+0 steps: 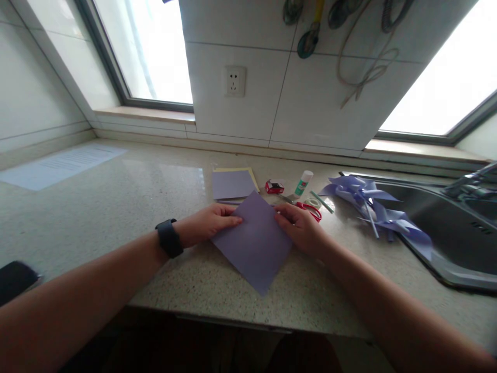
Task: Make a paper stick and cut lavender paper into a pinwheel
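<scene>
A square sheet of purple paper (256,248) is turned cornerwise, one corner toward me and one toward the wall. My left hand (212,223) grips its upper left edge, thumb on top and fingers behind. On the upper right edge, my right hand (298,225) pinches the sheet the same way. Just beyond it lies a stack of purple and yellow paper (233,184). Red-handled scissors (310,210) rest close to my right hand, beside a small red box (274,186), a glue stick (303,182), a tape roll (311,203) and a green strip (322,202).
Purple paper pinwheels (365,199) lie at the rim of the steel sink (458,217) on the right. A printed sheet (62,166) is at the far left of the counter (163,176). A dark object (17,280) sits near the left front. The tiled wall has a socket (235,81).
</scene>
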Available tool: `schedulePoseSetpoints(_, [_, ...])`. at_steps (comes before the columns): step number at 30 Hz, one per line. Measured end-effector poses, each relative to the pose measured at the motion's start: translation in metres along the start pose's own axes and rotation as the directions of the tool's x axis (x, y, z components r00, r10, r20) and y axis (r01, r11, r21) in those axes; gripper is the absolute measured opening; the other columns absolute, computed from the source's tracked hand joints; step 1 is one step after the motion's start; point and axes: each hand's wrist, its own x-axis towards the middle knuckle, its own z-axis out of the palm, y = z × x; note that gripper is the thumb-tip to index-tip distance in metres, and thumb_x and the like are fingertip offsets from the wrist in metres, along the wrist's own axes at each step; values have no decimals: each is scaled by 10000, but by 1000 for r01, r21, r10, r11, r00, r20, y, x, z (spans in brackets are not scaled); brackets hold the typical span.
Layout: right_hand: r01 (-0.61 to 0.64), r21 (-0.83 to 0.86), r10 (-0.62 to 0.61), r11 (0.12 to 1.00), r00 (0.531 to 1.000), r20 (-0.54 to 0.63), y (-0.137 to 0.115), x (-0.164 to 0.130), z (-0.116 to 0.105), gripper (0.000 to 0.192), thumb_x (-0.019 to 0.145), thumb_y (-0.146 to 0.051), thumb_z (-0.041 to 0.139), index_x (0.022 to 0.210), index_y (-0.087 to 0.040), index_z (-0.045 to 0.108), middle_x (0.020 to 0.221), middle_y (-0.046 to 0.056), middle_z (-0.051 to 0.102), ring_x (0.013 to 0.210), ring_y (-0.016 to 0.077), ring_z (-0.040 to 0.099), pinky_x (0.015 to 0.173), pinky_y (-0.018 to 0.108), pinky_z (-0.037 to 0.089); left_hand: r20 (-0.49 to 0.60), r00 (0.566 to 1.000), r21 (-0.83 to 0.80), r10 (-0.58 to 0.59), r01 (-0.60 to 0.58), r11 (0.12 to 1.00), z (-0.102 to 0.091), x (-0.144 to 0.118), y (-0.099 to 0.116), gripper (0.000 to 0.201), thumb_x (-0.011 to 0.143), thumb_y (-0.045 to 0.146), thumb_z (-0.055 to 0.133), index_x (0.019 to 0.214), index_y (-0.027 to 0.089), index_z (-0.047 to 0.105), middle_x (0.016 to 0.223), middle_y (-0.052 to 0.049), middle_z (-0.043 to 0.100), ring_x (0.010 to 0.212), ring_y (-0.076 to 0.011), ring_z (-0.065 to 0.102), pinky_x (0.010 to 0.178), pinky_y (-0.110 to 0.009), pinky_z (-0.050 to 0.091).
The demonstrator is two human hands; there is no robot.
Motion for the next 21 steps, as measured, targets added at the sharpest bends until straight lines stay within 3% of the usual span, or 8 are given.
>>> schedulePoseSetpoints(3, [86,-174,-87,981,996,2,-11,2,-23,516,947,-267,571,1453,-280,471,1160,84,701,803,194,655,699,353,545,-48,999,-27,-4,3,1000,-4,12,6,314,805,340,797,1016,110,768,926,-113,776,683,-158,681,680,-272,510])
schedulePoseSetpoints(5, [237,-330,-246,914,969,16,-20,1,-42,557,932,-162,538,1469,-288,452,1383,110,592,1144,249,610,932,442,523,-77,997,-56,3,-8,998,-6,19,9,308,792,342,807,977,99,769,911,-116,776,674,-155,679,668,-266,512])
schedulePoseSetpoints(7, [353,-455,-352,818,932,91,-30,-1,-60,516,889,-105,562,1373,-284,552,1417,104,558,1286,276,531,1056,497,449,-97,995,-85,0,-9,996,-7,24,8,316,781,334,811,983,96,766,886,-117,774,651,-155,675,635,-261,510])
schedulePoseSetpoints(10, [445,-540,-365,714,895,256,-41,-5,-73,500,836,-143,690,1292,-336,621,1434,61,561,1329,305,490,1099,545,388,-127,992,-122,5,-20,992,-5,28,3,321,792,315,796,1010,82,757,878,-136,773,646,-170,683,620,-274,527])
schedulePoseSetpoints(14, [537,-536,-406,652,844,352,-53,-6,-63,570,820,-199,779,1331,-363,588,1424,33,587,1301,290,501,1105,533,333,-214,975,-169,59,-96,981,-5,29,0,289,871,287,716,1118,137,724,945,-101,778,682,-148,689,673,-263,556])
schedulePoseSetpoints(18, [615,-502,-481,608,789,383,-64,1,-48,175,972,-221,611,1130,-269,669,1301,28,671,1195,222,567,1046,438,351,-211,976,-188,47,-87,978,-6,29,1,297,874,266,720,1134,124,714,939,-110,778,677,-159,695,658,-270,569])
schedulePoseSetpoints(21, [611,-466,-484,640,791,374,-74,6,-47,104,990,-254,591,1022,-259,690,1219,6,710,1116,204,595,1044,414,346,-198,979,-199,47,-87,976,-5,28,1,310,869,260,727,1146,120,710,945,-117,779,680,-166,702,655,-271,573])
